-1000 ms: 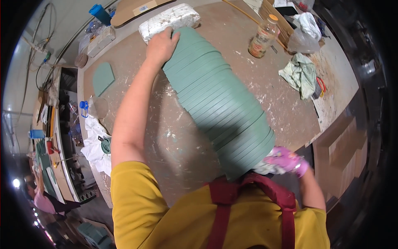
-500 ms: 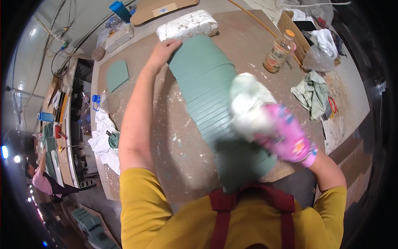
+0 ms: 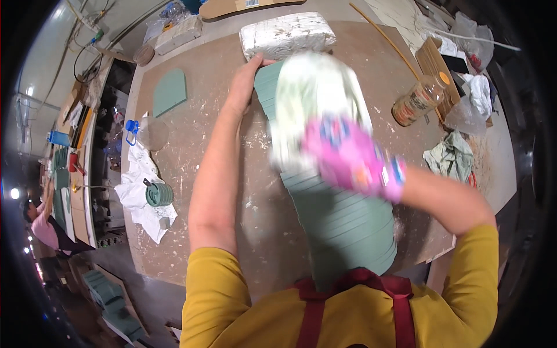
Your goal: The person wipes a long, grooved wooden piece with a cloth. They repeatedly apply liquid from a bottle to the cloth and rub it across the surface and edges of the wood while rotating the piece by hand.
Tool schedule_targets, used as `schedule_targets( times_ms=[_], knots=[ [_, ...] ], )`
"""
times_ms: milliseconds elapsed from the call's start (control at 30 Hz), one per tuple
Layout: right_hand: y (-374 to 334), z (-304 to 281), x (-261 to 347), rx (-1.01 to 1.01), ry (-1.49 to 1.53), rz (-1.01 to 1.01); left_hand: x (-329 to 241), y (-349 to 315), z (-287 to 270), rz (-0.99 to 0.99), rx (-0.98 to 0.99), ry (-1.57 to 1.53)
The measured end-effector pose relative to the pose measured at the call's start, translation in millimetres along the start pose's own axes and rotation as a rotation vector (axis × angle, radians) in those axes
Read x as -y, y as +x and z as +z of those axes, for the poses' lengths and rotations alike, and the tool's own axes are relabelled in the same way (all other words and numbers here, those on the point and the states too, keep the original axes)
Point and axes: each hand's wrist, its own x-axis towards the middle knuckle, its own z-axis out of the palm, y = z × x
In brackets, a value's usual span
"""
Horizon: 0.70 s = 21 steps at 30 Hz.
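Observation:
A long fanned-out row of overlapping green sheets (image 3: 348, 226) runs from the far end of the table to my body. My bare left hand (image 3: 255, 64) grips its far left corner, beside a white wrapped block (image 3: 287, 35). My right hand (image 3: 348, 153), in a pink patterned glove, is closed on a white cloth (image 3: 319, 87). The cloth lies over the far part of the sheets and is blurred by motion; it hides that part of the row. My right fingertips are tucked into the cloth and partly hidden.
A separate green sheet (image 3: 170, 93) lies at left, near a clear jug with a blue cap (image 3: 132, 130) and a green coil (image 3: 159, 194) on white cloth. At right stand a bottle with an orange cap (image 3: 420, 101) and a crumpled cloth (image 3: 451, 156). Another person (image 3: 49, 226) works far left.
My right hand has swept the white cloth away from me, from the middle of the green sheets to their far end. My left hand stays at the far corner. The view has shifted slightly.

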Motion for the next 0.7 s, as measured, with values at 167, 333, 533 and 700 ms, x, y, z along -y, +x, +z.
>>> schedule_targets(
  times_ms=[167,333,533,700],
  knots=[
    [27,-19,-42,-0.316,-0.39,-0.361,17,7,20,0.019,-0.098,-0.196],
    [98,-16,-63,-0.364,-0.401,-0.002,38,16,9,0.088,-0.052,-0.295],
    [91,-39,-56,-0.162,-0.386,0.207,1,-9,42,-0.085,-0.213,-0.324],
    [101,-23,-76,-0.447,-0.496,-0.116,33,12,22,0.12,-0.16,-0.15]
  ],
)
